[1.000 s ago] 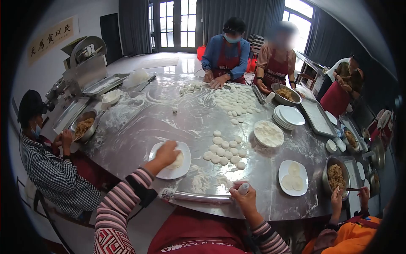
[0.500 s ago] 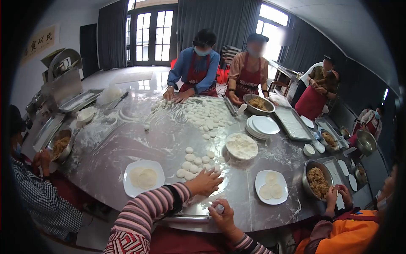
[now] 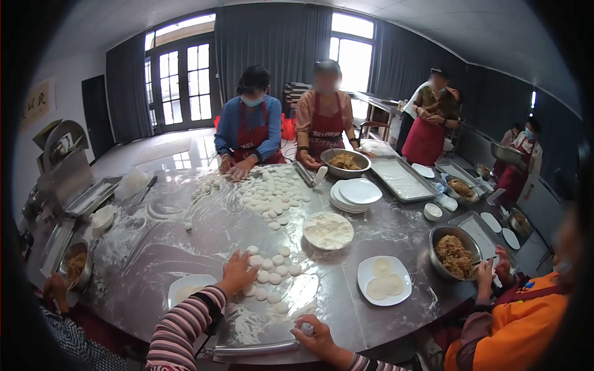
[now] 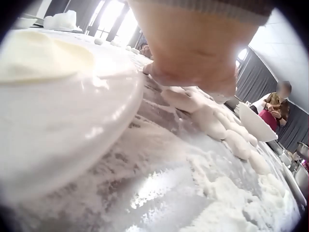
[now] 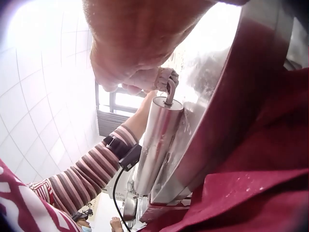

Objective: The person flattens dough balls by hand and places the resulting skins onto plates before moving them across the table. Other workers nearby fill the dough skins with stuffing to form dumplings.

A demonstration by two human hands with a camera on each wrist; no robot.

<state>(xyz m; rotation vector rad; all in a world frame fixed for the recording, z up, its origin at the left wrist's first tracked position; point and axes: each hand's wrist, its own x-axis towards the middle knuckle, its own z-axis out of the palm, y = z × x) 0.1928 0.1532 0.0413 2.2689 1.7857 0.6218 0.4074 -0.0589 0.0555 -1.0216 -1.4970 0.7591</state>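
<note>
Left hand at the dough, right hand on the roller

Here's the big steel table [image 3: 154, 247], streaked white with flour across its top, people working around it. At its near edge lies the metal roller [image 3: 257, 349], and the right hand [image 3: 318, 340] has it, fingers curled round the pale handle at its end! Out to the right, a square white plate [image 3: 402, 267] carries three thin dough rounds [image 3: 393, 285]; over on the left, a second white plate [image 3: 174, 289] sits partly behind the striped sleeve, pale dough on it. Beyond, a bowl of flour [image 3: 327, 248] stands behind the cluster. And there goes the left hand [image 3: 236, 275], fingers stretched over the cluster's left edge; whether they pinch a piece, I can't tell. Smallest of all, the dough pieces [image 3: 274, 279], little white discs grouped on the table between that hand and the flour bowl.
</note>
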